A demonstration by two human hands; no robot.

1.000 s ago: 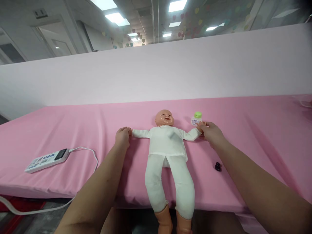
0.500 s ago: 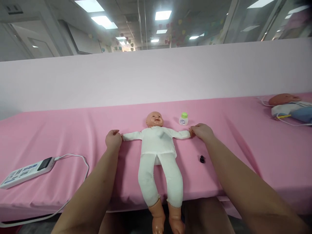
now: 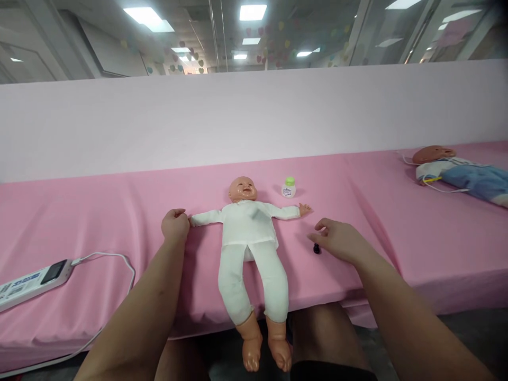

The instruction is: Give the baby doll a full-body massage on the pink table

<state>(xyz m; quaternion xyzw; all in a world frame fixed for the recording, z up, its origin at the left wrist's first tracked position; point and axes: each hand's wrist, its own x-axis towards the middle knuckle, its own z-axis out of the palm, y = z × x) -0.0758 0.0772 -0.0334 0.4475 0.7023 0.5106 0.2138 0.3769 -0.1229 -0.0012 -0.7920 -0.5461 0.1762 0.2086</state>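
1. Doll (image 3: 249, 225) lies face-up on the pink-covered counter (image 3: 99, 217), feet past its edge.
2. Left hand (image 3: 175, 225) grips its cuff end.
3. Right hand (image 3: 337, 239), loosely open, is at the black object (image 3: 316, 248).

Head-height view, forward and down

I count two baby dolls (image 3: 249, 227) (image 3: 470, 177), one green-capped bottle (image 3: 289, 188), one black object (image 3: 316, 248), one corded device (image 3: 35, 283) and my two hands (image 3: 175, 225) (image 3: 337, 239).

On the pink-covered tabletop (image 3: 436, 238) there lie a doll in white (image 3: 249, 222), a green-capped bottle (image 3: 288, 189), a small black object (image 3: 316, 248), a white device (image 3: 35, 283) with cable (image 3: 123, 257), and another doll (image 3: 468, 177).
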